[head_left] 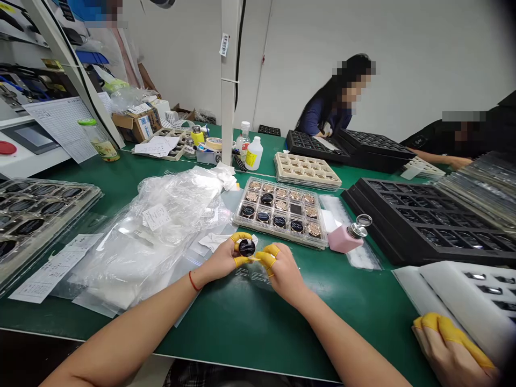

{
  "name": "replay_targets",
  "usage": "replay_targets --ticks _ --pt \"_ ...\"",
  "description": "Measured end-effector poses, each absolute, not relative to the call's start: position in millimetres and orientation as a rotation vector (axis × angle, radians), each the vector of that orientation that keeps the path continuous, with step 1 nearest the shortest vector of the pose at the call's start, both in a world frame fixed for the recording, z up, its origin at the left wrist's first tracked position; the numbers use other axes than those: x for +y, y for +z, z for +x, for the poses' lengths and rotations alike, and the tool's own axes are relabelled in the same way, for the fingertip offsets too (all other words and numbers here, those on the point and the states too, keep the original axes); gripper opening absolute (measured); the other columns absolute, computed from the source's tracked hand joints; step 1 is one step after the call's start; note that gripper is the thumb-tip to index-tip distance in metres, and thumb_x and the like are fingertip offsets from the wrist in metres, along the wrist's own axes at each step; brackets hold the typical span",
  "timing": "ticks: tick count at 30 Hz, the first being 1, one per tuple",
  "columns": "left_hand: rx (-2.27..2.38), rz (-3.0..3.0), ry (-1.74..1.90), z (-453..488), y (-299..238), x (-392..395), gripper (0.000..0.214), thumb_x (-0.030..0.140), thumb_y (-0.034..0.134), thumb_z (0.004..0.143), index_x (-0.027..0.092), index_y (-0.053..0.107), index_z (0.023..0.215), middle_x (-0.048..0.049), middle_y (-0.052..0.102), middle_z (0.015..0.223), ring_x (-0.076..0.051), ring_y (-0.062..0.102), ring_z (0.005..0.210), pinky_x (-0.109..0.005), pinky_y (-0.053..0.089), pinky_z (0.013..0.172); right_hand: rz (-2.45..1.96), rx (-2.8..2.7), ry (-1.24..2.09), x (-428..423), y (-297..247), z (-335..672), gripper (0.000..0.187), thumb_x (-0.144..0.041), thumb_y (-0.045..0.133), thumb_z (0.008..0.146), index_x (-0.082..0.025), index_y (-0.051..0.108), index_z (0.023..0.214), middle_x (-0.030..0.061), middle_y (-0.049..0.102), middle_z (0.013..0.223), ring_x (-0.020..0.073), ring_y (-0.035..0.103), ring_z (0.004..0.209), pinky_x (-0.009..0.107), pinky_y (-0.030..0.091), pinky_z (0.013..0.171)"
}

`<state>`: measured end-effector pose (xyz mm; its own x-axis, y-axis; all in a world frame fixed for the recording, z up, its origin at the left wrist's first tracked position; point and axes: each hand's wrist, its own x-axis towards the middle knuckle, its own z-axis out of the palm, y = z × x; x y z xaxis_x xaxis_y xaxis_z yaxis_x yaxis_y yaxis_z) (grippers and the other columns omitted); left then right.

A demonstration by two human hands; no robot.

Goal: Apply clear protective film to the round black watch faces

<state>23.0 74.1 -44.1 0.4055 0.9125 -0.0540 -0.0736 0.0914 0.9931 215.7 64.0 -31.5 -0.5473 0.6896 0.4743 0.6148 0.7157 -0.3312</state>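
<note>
My left hand (228,257), in yellow finger cots, grips a round watch head (247,247) by its edge. The watch head's black face carries small white lettering and is turned toward me. At its lower right edge, my right hand (278,263) is closed in a pinch, also in yellow finger cots; whatever lies between those fingertips is too small to make out. Beyond my hands lies a clear plastic tray (282,236) of compartments, holding rose-gold watch heads and several black-faced ones. A white cloth (215,242) lies by my left hand.
Right of the tray stands a pink pump bottle (345,239), near black foam trays (403,215). Crumpled plastic bags (169,215) cover the left. Another tray (86,196) sits far left. A co-worker's hand (447,344) is by white foam (451,290); other people sit across.
</note>
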Motion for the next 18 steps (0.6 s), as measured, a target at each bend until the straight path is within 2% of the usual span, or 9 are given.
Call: replay_targets --ticks 4,8,11,14,16,18 --pt "0.911 1.273 0.865 22 -45 75 0.053 0.027 0.069 0.071 0.023 0.043 0.116 -0.0012 0.061 0.090 -0.017 0.062 0.081 -0.034 0.049 0.078 -1.282 -2.077 0.529 91 -38 241 0.024 -0.023 0.044 0.088 -0.021 0.058 0.107 0.0072 0.063 0.099 0.0200 0.056 0.089 0.036 0.045 0.077" --pt "0.923 1.298 0.868 26 -48 72 0.057 0.027 0.069 0.071 0.023 0.042 0.121 -0.0017 0.061 0.092 -0.016 0.061 0.081 -0.032 0.048 0.077 -1.625 -2.126 0.423 102 -43 250 0.017 -0.021 0.051 0.082 -0.016 0.067 0.088 0.0106 0.065 0.086 0.0249 0.058 0.089 0.040 0.046 0.078" --pt "0.931 1.342 0.847 31 -51 67 0.061 0.027 0.068 0.072 0.024 0.042 0.127 -0.0012 0.063 0.087 -0.016 0.060 0.075 -0.030 0.048 0.071 -1.484 -2.051 0.589 88 -45 228 0.024 -0.025 0.047 0.086 -0.018 0.063 0.102 0.0085 0.065 0.093 0.0215 0.058 0.090 0.037 0.046 0.080" --pt "0.898 1.348 0.828 34 -54 65 0.071 0.027 0.065 0.074 0.024 0.031 0.136 -0.0012 0.065 0.082 -0.016 0.060 0.073 -0.030 0.047 0.069 -1.274 -2.009 0.857 83 -44 207 0.031 -0.026 0.048 0.085 -0.021 0.054 0.114 0.0029 0.065 0.088 0.0162 0.059 0.078 0.031 0.048 0.071" --pt "0.911 1.355 0.827 34 -55 66 0.075 0.028 0.064 0.076 0.022 0.025 0.139 -0.0013 0.066 0.079 -0.017 0.060 0.073 -0.032 0.047 0.072 -1.289 -1.978 0.798 100 -38 210 0.030 -0.026 0.051 0.082 -0.021 0.054 0.112 0.0015 0.064 0.084 0.0154 0.058 0.072 0.030 0.048 0.067" --pt "0.951 1.373 0.823 32 -55 68 0.074 0.030 0.063 0.076 0.020 0.026 0.139 -0.0014 0.067 0.078 -0.018 0.061 0.076 -0.035 0.046 0.077 -1.418 -1.900 0.640 131 -29 228 0.029 -0.029 0.049 0.083 -0.019 0.054 0.109 0.0016 0.064 0.082 0.0154 0.058 0.068 0.029 0.047 0.063"
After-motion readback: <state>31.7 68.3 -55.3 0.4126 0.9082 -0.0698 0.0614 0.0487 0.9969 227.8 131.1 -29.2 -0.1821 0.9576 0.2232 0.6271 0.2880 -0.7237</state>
